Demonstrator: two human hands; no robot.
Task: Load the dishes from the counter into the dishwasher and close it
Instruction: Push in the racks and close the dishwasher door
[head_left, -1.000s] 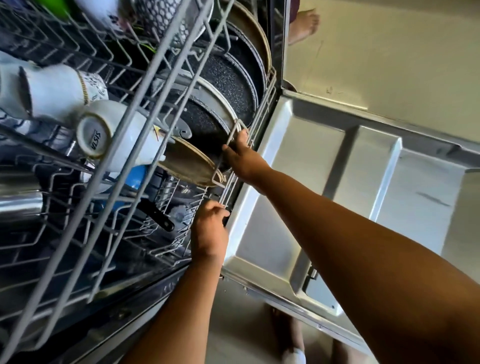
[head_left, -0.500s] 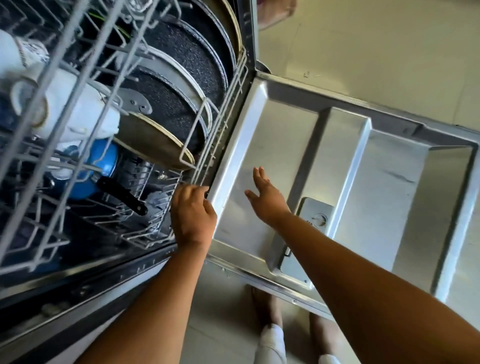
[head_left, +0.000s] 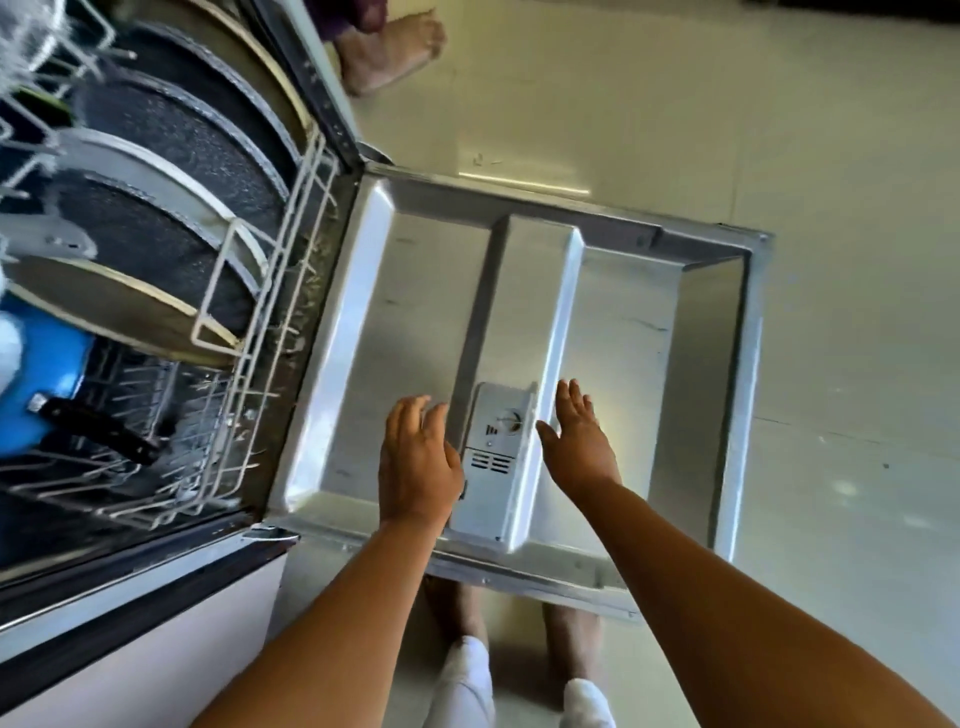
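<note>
Standing with both feet (head_left: 569, 629) just under the near edge of the open dishwasher door (head_left: 410, 291), the person risks a knock on the toes or shins if the door slips out of their grasp partway up. Above that edge the left hand (head_left: 418, 457) hovers with fingers loosely curved and close together. The right hand (head_left: 576, 441) has its fingers straight and a little spread, thumb out. Neither grips anything, and whether either palm touches the steel I cannot tell. They flank the detergent dispenser (head_left: 498, 457), so a careless push could catch its cover or dial. Lifting from this side edge alone may also twist the door rather than swing it squarely. Further in, the lower rack (head_left: 291, 244) stands at the tub's mouth with the pans (head_left: 171, 150) upright in it; if it is not fully home, the door will strike the wire and bounce. The black handle (head_left: 98, 431) by the blue pot (head_left: 47, 374) lies low and looks safe. Farthest off, another person's bare foot (head_left: 389, 52) stands near the hinge corner, where a closing door could pinch.
</note>
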